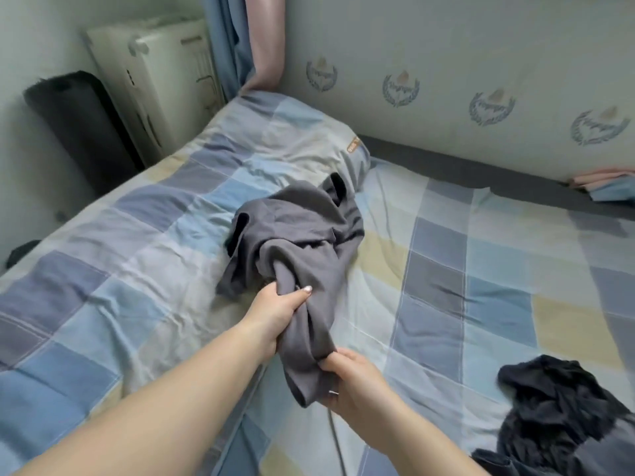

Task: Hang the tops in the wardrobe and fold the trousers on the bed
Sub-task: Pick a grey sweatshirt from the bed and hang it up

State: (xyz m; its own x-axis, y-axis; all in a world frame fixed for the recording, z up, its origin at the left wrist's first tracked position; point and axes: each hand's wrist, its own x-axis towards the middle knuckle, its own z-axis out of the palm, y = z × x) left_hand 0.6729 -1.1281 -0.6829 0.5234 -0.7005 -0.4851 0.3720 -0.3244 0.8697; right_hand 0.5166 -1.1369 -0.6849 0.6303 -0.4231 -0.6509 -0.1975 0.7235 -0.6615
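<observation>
A crumpled grey garment [302, 235] lies in the middle of the checked bed [481, 269], one end drawn toward me. My left hand [275, 310] grips it about halfway along, thumb on top of the cloth. My right hand [354, 383] holds its near end, fingers pinched on the hem. I cannot tell whether it is a top or trousers. A second, black garment [556, 413] lies bunched at the bed's near right corner, untouched.
A folded checked quilt and pillow [240, 149] fill the bed's left and far side. A white appliance [154, 80] and a dark roll [79, 125] stand by the left wall. Folded pink and blue cloth [604, 187] sits at the right wall. A curtain [247, 39] hangs behind.
</observation>
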